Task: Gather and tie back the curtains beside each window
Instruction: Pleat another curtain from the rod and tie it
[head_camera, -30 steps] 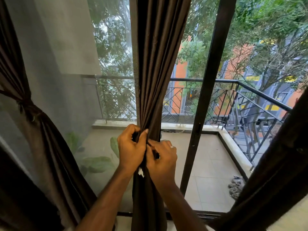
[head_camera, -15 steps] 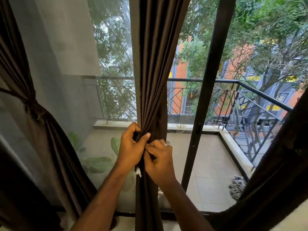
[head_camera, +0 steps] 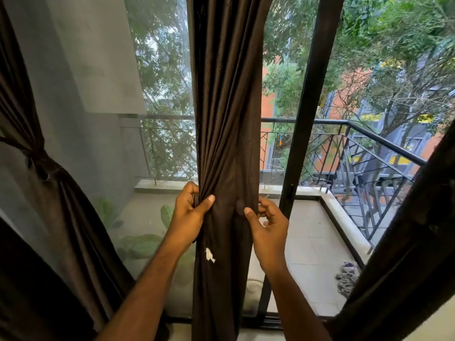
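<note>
Fabric is what I am dealing with: the centre curtain [head_camera: 225,119] is a dark brown drape that hangs in long soft folds down the middle of the frame, from the top edge to the bottom. I judge it light and limp, quick to slide out of a loose hold, so the place to take it is at the waist, where the folds already bunch, with the whole width squeezed together before any tie goes round. My left hand [head_camera: 189,212] sits at centre frame on the curtain's left edge, thumb across the front and fingers curled behind, pinching a gather of cloth. My right hand [head_camera: 267,223] is just beside the right edge at about the same height, thumb pressed on the front of the fabric and fingers bent loosely behind the hem; it grips a thin edge at most, and I cannot tell how firmly. Between the two hands the cloth lies spread flat, not yet bundled. A small white tag [head_camera: 209,255] shows on the drape just below my left wrist. At the left of the frame another curtain [head_camera: 49,183] is already cinched with a knot, which I take as the pattern to copy. A third dark drape [head_camera: 406,242] crosses the lower right corner.
</note>
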`<action>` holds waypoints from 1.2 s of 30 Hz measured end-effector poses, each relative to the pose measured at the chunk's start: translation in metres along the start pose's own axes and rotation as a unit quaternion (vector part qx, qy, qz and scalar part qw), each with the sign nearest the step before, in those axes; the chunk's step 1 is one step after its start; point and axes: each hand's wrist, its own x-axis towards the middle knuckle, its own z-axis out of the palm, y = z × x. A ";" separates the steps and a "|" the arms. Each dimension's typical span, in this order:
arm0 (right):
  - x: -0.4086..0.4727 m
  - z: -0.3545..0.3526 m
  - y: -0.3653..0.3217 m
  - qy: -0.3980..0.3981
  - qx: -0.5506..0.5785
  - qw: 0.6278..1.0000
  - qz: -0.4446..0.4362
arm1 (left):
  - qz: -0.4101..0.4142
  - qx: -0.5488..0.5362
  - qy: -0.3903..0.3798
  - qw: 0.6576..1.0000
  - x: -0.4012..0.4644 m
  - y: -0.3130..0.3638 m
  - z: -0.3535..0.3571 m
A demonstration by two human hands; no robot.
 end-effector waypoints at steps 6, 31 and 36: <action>-0.023 0.020 -0.003 0.050 -0.155 0.966 -0.202 | 0.145 0.190 0.112 0.965 0.002 -0.005 0.009; -0.017 0.058 -0.008 -0.054 -0.010 0.986 -0.160 | 0.131 0.149 0.211 0.957 -0.027 0.002 0.010; -0.016 0.069 -0.009 -0.061 -0.009 0.985 -0.160 | 0.169 0.193 0.270 0.928 -0.028 -0.004 0.017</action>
